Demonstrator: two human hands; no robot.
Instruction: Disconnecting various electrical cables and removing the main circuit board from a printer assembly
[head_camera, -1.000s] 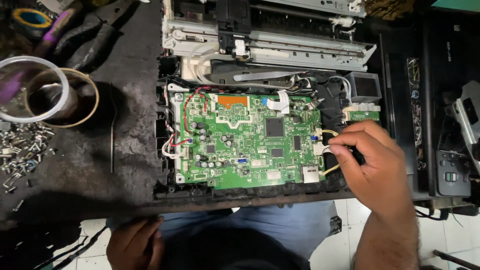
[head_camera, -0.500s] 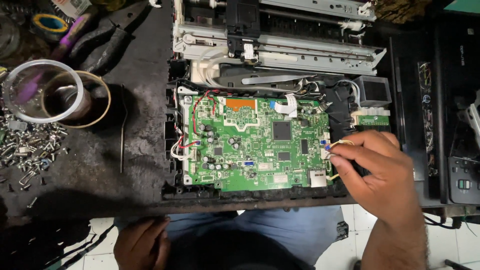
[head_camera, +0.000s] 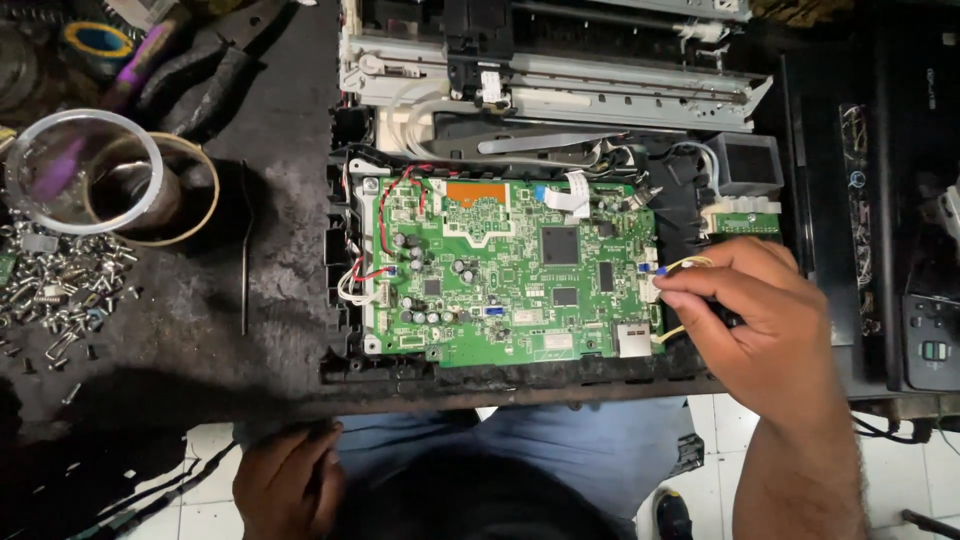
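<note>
Item: right hand (head_camera: 765, 320), as a second ago, is pinching the thin yellow wire (head_camera: 688, 264) at the right edge of the green rectangular circuit board (head_camera: 505, 270); connector still seated. Left hand (head_camera: 288, 482) is resting empty on the lap.

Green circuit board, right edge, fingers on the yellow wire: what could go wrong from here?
1. The right hand pinches the thin yellow wire at the green circuit board; pulling on the wire rather than its plug could tear it loose.
2. Fingertips sit against small board parts, so a slip might bend one.
3. The loose screws lie unboxed on the bench and could scatter.
</note>
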